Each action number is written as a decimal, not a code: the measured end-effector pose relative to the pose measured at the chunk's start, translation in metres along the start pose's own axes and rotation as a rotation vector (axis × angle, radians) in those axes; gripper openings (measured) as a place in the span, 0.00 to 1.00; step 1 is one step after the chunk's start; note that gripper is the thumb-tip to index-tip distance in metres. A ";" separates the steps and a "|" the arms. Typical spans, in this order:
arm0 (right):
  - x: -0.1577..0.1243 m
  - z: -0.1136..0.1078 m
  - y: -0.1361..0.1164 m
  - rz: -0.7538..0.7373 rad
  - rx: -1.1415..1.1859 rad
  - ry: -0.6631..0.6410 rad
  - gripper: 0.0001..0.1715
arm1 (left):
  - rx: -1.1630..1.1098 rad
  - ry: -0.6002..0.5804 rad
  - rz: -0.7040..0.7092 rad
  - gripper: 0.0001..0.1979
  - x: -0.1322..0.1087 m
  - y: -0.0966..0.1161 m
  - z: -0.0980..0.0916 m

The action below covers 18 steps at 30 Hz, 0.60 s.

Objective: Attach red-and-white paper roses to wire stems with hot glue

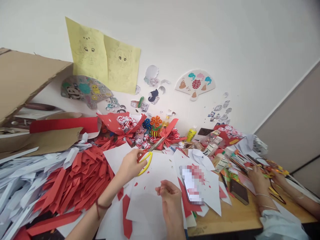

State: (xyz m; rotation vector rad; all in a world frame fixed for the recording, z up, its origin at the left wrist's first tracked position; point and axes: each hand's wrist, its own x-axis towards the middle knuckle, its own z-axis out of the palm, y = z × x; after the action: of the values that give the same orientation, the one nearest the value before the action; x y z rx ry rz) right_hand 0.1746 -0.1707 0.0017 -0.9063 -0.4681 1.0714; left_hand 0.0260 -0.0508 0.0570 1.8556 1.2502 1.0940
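One surface [225, 220]: wooden, bare only at near right, elsewhere buried in paper. Risk: sheets overhanging the near edge could slide off if a forearm nudges them.
Red strip heap [80, 180]: left of the hands, with white strips further left. Risk: the left forearm lies just beside it, and a sweep could drag strips across the work.
White sheet [152, 186]: centre, loose on other sheets, below both hands. Risk: nothing pins it, so it may skid.
Co-worker's hands [260, 180]: right, well apart from the wearer's. Risk: slight; elbows might meet if either person leans.
Left hand [130, 165]: fingers clamped through the handles of the scissors, over the sheet's far edge.
Right hand [168, 193]: near centre, fingers curled together; whether they pinch anything cannot be told. Risk: it sits near the blades' side.
Scissors [151, 156]: yellow-handled, blades pointing far right toward the paper flowers [127, 123]. Risk: the tips could snag those.
Red scraps [136, 184]: scattered on the sheet. Risk: a draught or sleeve would scatter them.
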 end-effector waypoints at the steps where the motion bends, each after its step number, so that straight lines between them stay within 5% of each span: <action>1: -0.002 -0.002 0.004 0.004 -0.004 0.007 0.23 | -0.065 -0.012 -0.011 0.13 0.007 -0.003 0.007; 8: -0.006 -0.005 0.028 0.017 -0.032 -0.003 0.23 | -0.448 -0.027 -0.111 0.18 0.022 -0.029 0.048; 14: 0.003 0.012 0.033 0.049 0.043 0.070 0.26 | -0.691 -0.075 -0.164 0.20 0.015 -0.027 0.042; 18: 0.004 0.029 0.030 0.041 0.077 0.087 0.28 | -0.789 -0.109 -0.074 0.24 0.009 -0.015 0.029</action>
State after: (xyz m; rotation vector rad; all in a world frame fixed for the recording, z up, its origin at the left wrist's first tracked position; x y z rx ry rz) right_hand 0.1393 -0.1506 -0.0064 -0.8935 -0.3347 1.0756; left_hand 0.0474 -0.0388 0.0338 1.2311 0.6632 1.1958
